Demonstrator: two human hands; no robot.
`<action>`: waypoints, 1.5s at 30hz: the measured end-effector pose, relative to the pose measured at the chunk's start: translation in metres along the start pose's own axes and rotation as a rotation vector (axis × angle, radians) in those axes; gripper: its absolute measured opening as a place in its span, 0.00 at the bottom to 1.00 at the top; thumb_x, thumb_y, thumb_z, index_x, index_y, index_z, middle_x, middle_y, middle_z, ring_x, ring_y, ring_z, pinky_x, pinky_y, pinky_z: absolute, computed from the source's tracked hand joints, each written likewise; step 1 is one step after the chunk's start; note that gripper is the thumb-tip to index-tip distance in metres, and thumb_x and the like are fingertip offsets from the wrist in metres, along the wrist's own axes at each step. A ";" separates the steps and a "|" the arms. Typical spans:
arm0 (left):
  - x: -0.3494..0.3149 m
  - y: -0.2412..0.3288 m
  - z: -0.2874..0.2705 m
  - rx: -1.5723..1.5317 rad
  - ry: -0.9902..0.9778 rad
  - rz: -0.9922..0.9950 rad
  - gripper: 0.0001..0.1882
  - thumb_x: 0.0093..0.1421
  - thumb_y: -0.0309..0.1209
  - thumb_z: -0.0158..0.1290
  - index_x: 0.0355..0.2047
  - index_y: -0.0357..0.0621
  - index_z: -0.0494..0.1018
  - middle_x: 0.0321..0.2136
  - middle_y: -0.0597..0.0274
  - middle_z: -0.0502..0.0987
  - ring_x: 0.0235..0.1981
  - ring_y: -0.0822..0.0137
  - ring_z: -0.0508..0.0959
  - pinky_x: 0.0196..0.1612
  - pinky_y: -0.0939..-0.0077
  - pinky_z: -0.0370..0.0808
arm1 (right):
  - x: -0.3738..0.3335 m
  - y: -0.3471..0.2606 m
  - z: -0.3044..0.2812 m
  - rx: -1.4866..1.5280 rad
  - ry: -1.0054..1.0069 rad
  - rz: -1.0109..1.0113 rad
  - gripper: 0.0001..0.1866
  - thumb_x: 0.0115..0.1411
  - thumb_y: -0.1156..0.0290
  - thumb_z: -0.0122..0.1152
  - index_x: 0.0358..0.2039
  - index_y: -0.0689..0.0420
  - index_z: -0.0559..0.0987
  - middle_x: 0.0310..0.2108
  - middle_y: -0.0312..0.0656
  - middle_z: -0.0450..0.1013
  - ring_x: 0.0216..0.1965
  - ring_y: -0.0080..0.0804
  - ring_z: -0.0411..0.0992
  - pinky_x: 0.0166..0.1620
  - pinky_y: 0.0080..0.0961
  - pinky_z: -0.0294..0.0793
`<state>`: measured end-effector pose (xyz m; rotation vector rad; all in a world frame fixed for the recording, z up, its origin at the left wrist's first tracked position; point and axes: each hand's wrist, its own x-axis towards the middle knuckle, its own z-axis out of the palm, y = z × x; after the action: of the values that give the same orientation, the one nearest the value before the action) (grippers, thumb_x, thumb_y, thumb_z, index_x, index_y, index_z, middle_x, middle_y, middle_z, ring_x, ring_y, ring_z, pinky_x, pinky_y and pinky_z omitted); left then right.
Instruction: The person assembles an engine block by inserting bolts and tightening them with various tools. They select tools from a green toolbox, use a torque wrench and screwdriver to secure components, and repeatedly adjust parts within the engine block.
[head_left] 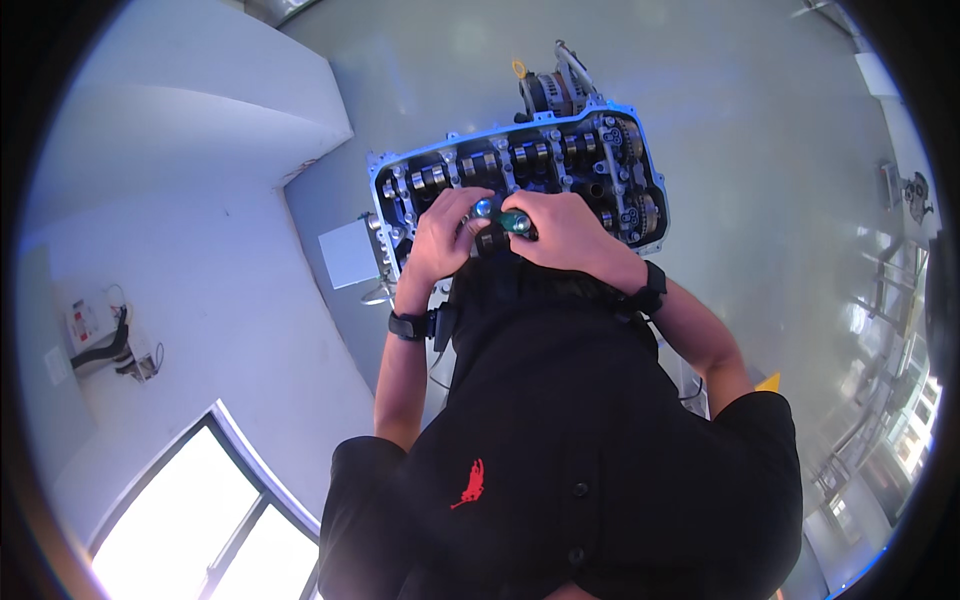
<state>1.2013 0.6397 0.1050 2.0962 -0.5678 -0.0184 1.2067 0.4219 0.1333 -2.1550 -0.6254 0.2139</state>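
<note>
In front of me lies an engine cylinder head with its top uncovered, showing rows of camshaft lobes and, at the right end, round toothed gears. My left hand is curled over its near middle, thumb and fingers closed around a shiny, round-topped metal piece. Close beside it, my right hand grips a dark green tool handle with a bright metal end. Whether the metal piece and the green handle belong to one tool I cannot tell. My fingers hide what is beneath them.
An alternator-like unit with a yellow ring sticks out behind the engine. A white flat panel is at its left side. Further left stands a white wall or cabinet. Grey floor stretches to the right.
</note>
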 end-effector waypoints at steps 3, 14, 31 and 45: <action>0.003 0.001 -0.002 -0.020 -0.008 0.011 0.16 0.56 0.25 0.55 0.46 0.36 0.73 0.41 0.49 0.76 0.38 0.49 0.76 0.42 0.65 0.74 | 0.008 0.007 0.004 -0.032 -0.033 0.010 0.16 0.47 0.65 0.64 0.37 0.56 0.76 0.27 0.48 0.77 0.30 0.49 0.76 0.33 0.43 0.75; -0.016 0.006 0.005 -0.042 0.017 -0.009 0.18 0.53 0.24 0.56 0.46 0.36 0.73 0.42 0.48 0.77 0.40 0.44 0.75 0.44 0.60 0.74 | 0.000 -0.001 0.016 -0.116 -0.121 0.095 0.17 0.50 0.61 0.62 0.36 0.59 0.74 0.25 0.51 0.76 0.28 0.52 0.76 0.31 0.45 0.75; -0.003 0.004 0.003 -0.033 0.023 0.022 0.16 0.47 0.26 0.63 0.38 0.38 0.77 0.36 0.52 0.79 0.38 0.50 0.78 0.42 0.63 0.76 | -0.001 0.000 0.009 -0.219 -0.065 -0.136 0.19 0.62 0.54 0.56 0.37 0.61 0.72 0.29 0.49 0.73 0.28 0.49 0.75 0.28 0.41 0.74; -0.001 0.001 -0.003 -0.020 -0.022 0.063 0.16 0.46 0.26 0.64 0.37 0.39 0.77 0.35 0.53 0.80 0.37 0.50 0.79 0.41 0.63 0.76 | 0.003 0.007 0.016 -0.376 -0.100 -0.326 0.16 0.62 0.60 0.56 0.37 0.62 0.69 0.29 0.48 0.69 0.31 0.45 0.73 0.27 0.37 0.74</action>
<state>1.2010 0.6421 0.1072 2.0600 -0.6443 -0.0115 1.2062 0.4312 0.1176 -2.3630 -1.1373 0.0266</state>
